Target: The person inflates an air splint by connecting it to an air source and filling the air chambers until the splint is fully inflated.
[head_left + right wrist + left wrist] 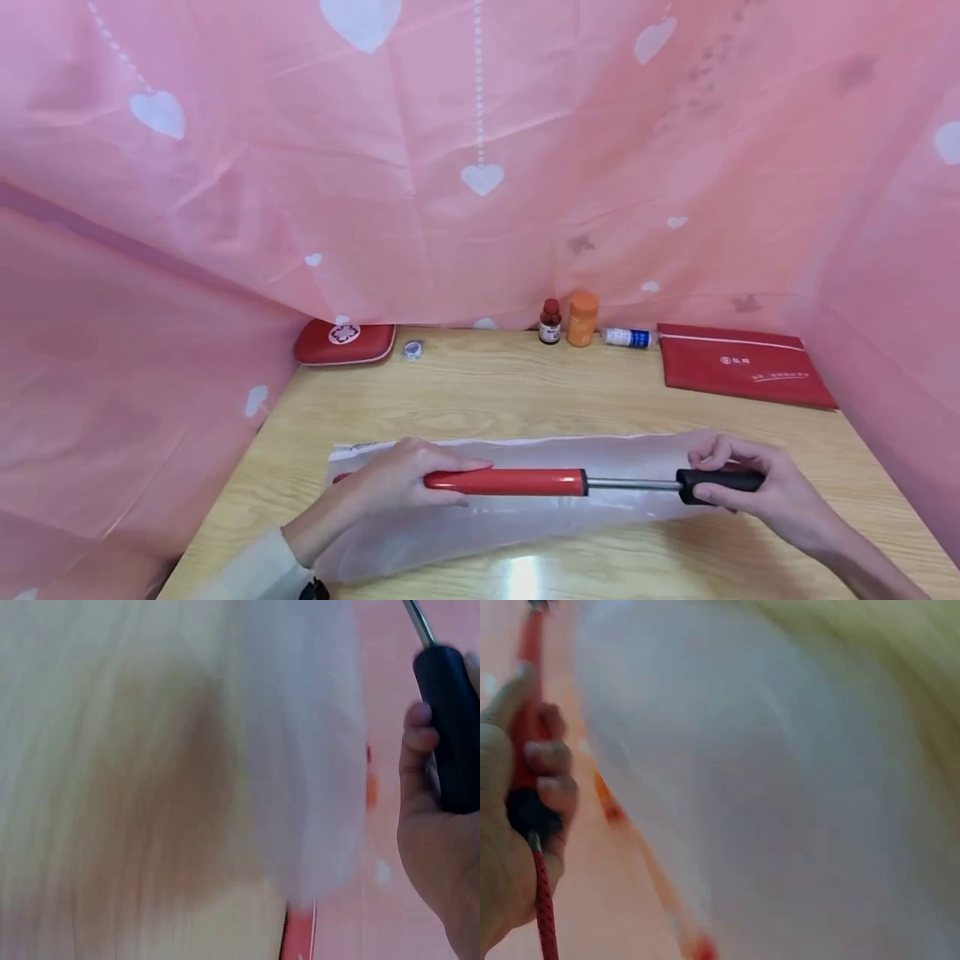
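A hand pump with a red barrel (517, 482), a steel rod (633, 484) and a black handle (448, 727) is stretched out level across the front of the head view. My left hand (401, 477) grips the barrel near its left end. At that end a red braided hose (546, 911) hangs from a black cap (531, 814). My right hand (772, 493) holds the handle, and the rod shows bare between barrel and handle. Behind and below the pump, a translucent plastic bag (517, 525) spreads over the wooden table (465, 383).
Along the back stand a red first-aid case (363, 346), a small clear-wrapped roll (412, 349), a brown bottle (550, 325), an orange bottle (582, 321), a white-and-blue roll (628, 337) and a red pouch (738, 367). Pink curtain (420, 217) encloses the table's back and sides.
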Action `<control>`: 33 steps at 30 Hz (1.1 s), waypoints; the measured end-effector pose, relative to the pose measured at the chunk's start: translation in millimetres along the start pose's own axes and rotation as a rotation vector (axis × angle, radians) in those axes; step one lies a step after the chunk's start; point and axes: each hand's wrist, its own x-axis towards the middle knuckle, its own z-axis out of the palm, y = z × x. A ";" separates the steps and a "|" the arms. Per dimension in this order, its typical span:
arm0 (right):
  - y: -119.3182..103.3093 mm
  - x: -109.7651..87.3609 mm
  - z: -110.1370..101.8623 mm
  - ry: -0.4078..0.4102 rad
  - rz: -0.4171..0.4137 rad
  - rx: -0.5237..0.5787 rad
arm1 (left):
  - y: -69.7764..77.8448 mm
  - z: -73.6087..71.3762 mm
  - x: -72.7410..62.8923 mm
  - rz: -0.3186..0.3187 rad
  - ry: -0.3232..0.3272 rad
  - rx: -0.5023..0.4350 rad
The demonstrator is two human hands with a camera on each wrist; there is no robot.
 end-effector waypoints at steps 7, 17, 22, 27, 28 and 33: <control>-14.9 -5.6 49.8 0.030 -0.114 -0.013 | 37.4 23.9 25.6 0.028 -0.100 0.022; -11.2 -4.9 21.1 -0.036 0.130 -0.001 | 29.3 15.4 11.4 -0.002 -0.059 -0.011; 6.6 -6.6 -4.9 -0.031 0.183 0.074 | 7.3 -14.6 -6.7 -0.006 -0.015 0.013; 2.8 0.7 30.5 -0.033 0.140 0.158 | 21.0 -6.1 6.8 0.022 -0.043 0.059; 0.5 2.0 40.0 -0.022 0.113 0.157 | 26.1 -1.7 12.0 0.031 -0.048 0.074; -8.5 6.2 71.9 0.017 0.003 0.168 | 43.0 19.5 24.7 -0.054 -0.094 0.072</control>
